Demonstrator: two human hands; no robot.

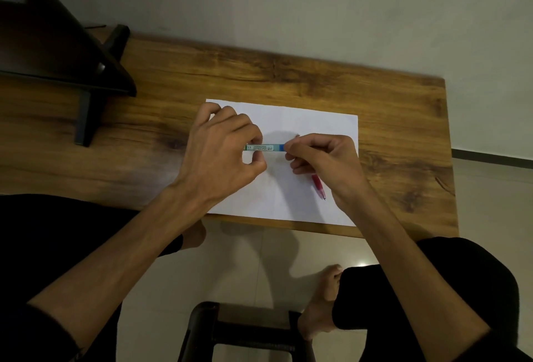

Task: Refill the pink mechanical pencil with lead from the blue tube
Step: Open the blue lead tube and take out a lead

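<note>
The blue tube (266, 147) lay level above the white paper (302, 122), its contents hidden, left hand (222, 148) and right hand (320, 157) each in a pinching grip on one end. The pink mechanical pencil (318, 185) rested under the right palm, near the tabletop (259, 73) front edge.

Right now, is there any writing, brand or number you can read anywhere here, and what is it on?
Label on the blue tube, held between left hand and right hand: printed lines, too small and blurred to read.
Pink mechanical pencil: no readable text.
White paper: blank.

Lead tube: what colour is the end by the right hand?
Blue, on the lead tube next to the right hand; head view.
</note>
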